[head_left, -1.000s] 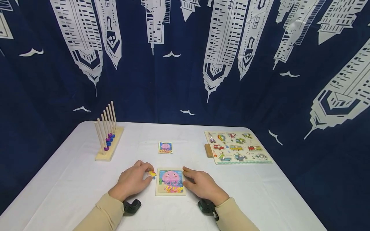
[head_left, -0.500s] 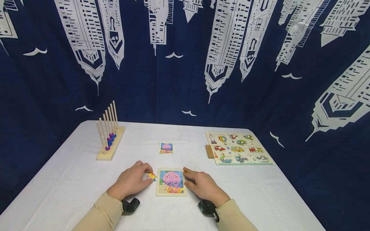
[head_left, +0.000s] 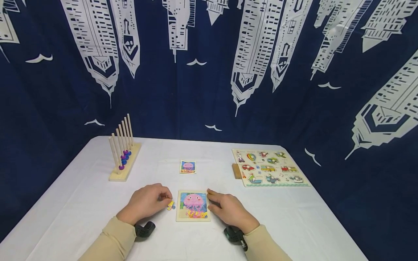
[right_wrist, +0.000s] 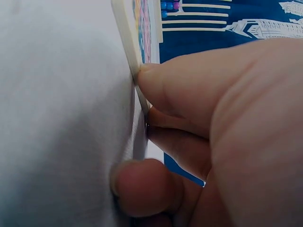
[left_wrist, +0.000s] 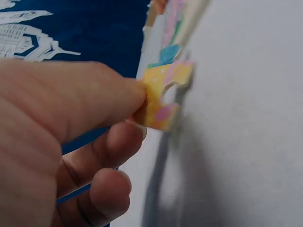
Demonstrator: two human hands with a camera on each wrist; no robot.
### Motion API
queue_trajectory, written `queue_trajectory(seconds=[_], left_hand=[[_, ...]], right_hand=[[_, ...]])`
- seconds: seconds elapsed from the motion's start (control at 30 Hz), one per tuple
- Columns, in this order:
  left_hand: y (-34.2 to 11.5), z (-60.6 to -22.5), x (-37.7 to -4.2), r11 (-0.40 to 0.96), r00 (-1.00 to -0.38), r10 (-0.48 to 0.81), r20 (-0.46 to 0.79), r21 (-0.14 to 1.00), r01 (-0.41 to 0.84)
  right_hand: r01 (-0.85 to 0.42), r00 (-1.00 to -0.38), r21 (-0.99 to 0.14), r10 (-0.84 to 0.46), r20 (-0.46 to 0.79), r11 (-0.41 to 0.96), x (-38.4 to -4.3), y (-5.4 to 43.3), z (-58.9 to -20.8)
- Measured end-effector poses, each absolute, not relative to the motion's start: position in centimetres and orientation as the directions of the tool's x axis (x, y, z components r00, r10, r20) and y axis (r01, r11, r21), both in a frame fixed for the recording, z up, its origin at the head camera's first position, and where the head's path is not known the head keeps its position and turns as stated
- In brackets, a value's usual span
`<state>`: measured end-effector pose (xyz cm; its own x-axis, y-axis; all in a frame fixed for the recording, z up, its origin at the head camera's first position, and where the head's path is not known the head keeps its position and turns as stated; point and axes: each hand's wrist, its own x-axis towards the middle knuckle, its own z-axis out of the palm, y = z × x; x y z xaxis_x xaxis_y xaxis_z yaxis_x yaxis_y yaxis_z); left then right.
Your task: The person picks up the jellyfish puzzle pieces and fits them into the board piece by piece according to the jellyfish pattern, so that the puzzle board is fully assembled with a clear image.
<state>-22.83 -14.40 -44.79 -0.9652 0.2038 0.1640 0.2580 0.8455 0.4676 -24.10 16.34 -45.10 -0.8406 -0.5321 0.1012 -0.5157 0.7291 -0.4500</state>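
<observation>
Between thumb and fingers, my left hand (head_left: 147, 201) pinches a yellow jigsaw piece (left_wrist: 158, 97) with pink patches, a notch and a blue part. It is just left of the wooden jigsaw tray (head_left: 177, 214), whose picture is a pink jellyfish on blue. A bare pale patch shows at the tray's lower left. My right hand (head_left: 231, 209) holds the tray's right side, thumb (right_wrist: 156, 82) against the edge and index finger by the far right corner. The other right fingers are curled near the tablecloth.
Behind the tray lies a small jellyfish picture card (head_left: 187, 167). A wooden peg stand (head_left: 121, 175) with purple and blue beads stands at the back left. At the back right, a vehicle puzzle board (head_left: 272, 166) leans over a brown wooden block (head_left: 236, 171).
My left hand has drawn slightly back to the left, and the jigsaw piece has turned in its fingers. The right hand keeps its place at the tray.
</observation>
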Motion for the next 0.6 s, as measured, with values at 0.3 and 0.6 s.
queue_trajectory(seconds=[0.3, 0.6], left_hand=[[-14.2, -44.6, -22.9, 0.664, -0.962, 0.251, 0.107, 0.704, 0.251], [-12.6, -45.0, -22.1, 0.477, -0.915, 0.394, 0.085, 0.833, 0.282]], right_hand=[[-0.51, -0.844, -0.448, -0.528, 0.095, 0.735, -24.2, 16.4, -45.2], [-0.512, -0.843, -0.451, -0.529, 0.099, 0.731, -24.1, 16.3, -45.1]])
